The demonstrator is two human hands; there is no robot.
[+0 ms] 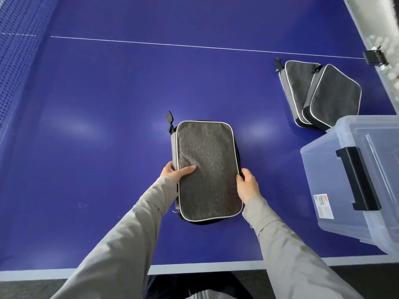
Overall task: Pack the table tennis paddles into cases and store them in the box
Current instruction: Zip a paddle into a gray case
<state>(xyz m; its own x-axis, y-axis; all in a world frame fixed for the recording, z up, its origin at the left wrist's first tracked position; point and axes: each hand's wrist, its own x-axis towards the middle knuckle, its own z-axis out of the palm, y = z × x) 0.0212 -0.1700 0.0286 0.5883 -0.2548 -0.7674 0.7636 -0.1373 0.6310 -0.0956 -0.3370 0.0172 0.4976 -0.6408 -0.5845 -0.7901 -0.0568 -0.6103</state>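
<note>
A dark grey paddle case [208,169] with light piping lies flat in the middle of the blue table tennis table [108,104], its black loop pointing away from me. My left hand [176,171] grips its left edge, thumb lying on top. My right hand [247,184] grips the right edge, fingers curled round it. Two more grey cases [319,93] lie overlapping at the right. A clear plastic box [354,186] with a black latch and its lid on stands at the right near the table's front edge. No paddle is in sight.
The net [19,61] runs along the left side. A white line [194,46] crosses the table farther out. Beyond the table's far right edge stands a container of white balls [386,50]. The table's white front edge [194,267] is just in front of me.
</note>
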